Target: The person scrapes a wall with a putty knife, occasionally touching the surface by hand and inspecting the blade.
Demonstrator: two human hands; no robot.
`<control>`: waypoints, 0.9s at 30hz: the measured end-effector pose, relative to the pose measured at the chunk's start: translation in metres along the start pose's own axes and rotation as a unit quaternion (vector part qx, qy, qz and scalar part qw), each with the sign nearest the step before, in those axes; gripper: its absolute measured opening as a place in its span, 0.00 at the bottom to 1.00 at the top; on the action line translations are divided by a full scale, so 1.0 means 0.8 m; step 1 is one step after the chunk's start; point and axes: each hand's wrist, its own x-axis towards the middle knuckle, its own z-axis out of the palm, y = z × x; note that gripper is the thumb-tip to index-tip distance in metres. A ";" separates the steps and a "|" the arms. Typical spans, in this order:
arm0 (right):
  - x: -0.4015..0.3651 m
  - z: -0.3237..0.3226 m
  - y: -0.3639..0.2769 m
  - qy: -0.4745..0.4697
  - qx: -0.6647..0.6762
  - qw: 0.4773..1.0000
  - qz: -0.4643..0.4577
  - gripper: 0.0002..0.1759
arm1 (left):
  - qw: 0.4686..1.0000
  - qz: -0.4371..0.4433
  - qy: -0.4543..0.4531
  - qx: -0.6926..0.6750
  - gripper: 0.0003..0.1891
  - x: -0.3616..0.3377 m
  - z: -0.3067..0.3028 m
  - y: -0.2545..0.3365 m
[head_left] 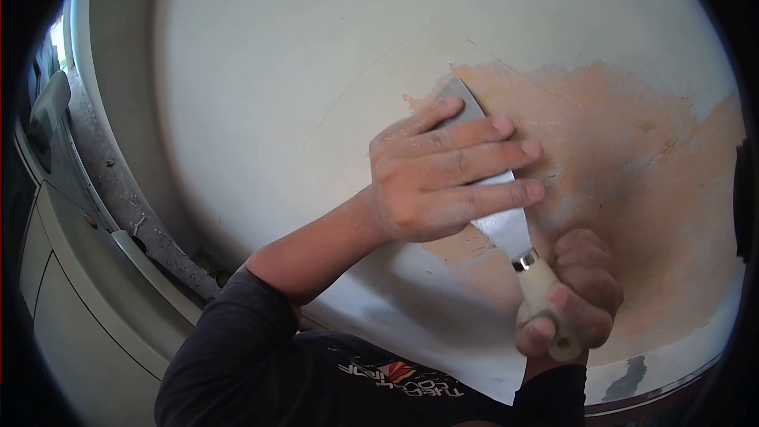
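My right hand is wrapped round the pale handle of a metal scraper at the lower right. The scraper's wide blade points up and left, flat against a light-coloured panel. Across the blade lies my left hand, its fingers spread and pointing right, with nothing gripped in them. Beneath and right of the blade, an orange-pink patch of filler covers part of the panel, with uneven edges.
A curved panel edge and a dusty, debris-strewn gap run down the left. Beyond it are a mirror-like part and a pale body panel. A grey bare spot shows at the lower right.
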 end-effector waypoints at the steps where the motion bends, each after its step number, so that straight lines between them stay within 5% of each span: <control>1: -0.002 -0.001 0.001 -0.011 0.010 1.000 -0.011 0.14 | 1.000 0.014 0.001 0.001 0.11 -0.002 0.000 -0.002; 27: 0.002 0.001 0.001 -0.030 0.005 0.999 -0.015 0.13 | 1.000 0.002 -0.002 -0.028 0.09 0.010 -0.002 -0.005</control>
